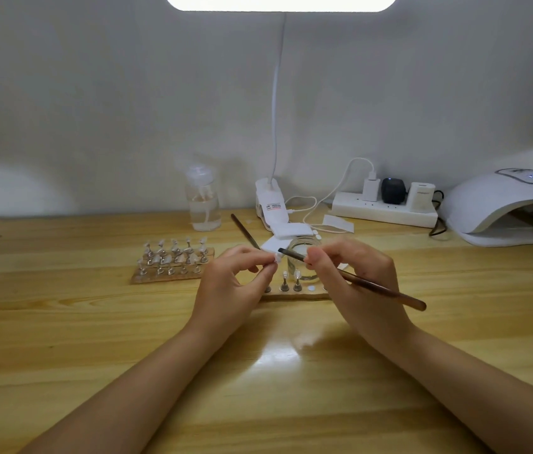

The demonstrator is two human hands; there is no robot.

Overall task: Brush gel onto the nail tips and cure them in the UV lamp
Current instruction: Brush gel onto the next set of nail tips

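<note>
A person's two hands meet above a wooden table (94, 322), working on a single nail tip (277, 257). The left hand (237, 283) pinches the small white tip between thumb and fingertips, holding it up off the table. The right hand (353, 276) grips a brown brush (386, 291), fingers curled round the handle; the dark brush end touches the tip, and the handle slants back past the right wrist. The hands are close together, joined only by brush and tip.

Just behind the hands stands a small glass jar (304, 260), partly hidden by the fingers. Below and between the hands lies a wooden stand (294, 294) with a few upright holders, two of them carrying tips. To the left of the left hand a second stand (173, 262) carries rows of tips on holders. A second brush (245, 231) lies on the table beyond the left hand, near a clear bottle (202, 199).

Far right of the right hand sits the white UV lamp (504, 204), its display lit. Between lamp and bottle are a power strip (384, 211) with plugs and the clamp base of a desk light (271, 204).
</note>
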